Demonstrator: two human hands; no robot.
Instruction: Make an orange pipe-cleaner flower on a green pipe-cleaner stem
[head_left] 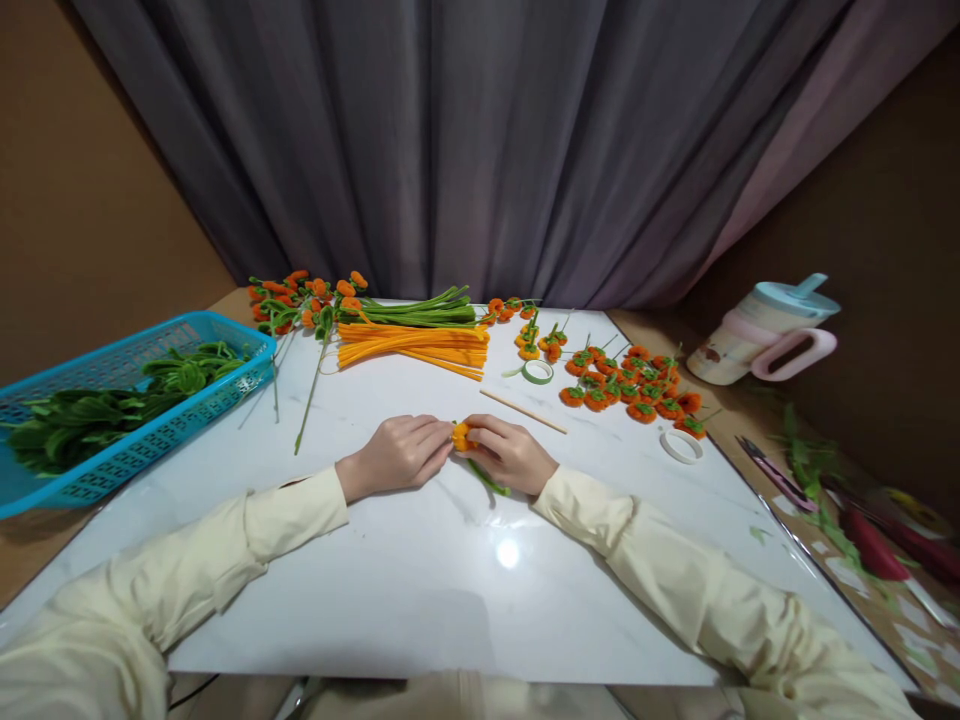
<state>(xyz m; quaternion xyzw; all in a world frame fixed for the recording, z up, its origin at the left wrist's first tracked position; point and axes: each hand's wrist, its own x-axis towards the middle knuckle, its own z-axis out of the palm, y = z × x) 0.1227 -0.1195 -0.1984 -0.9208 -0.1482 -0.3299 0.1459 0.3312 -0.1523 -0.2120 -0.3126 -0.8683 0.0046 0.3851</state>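
Note:
Near the middle of the white marbled board (337, 590), my right hand (514, 455) pinches a small yellow-orange fuzzy flower (462, 437). A green fuzzy stem (489, 478) slants down to the right from under it. My left hand (401, 455) meets the flower from the left, its fingers closed together with the tips at the petals; whether they grip part of it is hidden. Behind the hands lie a thin wooden stick (523, 411), a bundle of orange fuzzy stems (412, 347) and a bundle of green ones (412, 312).
A blue basket (172, 415) of green leaves stands left. Orange flowers (622, 380) lie back right, more (281, 300) back left. Two tape rolls (538, 372), (682, 446) lie among them. A cup (757, 330), snips (776, 475) and red-handled tools (874, 543) are at the right.

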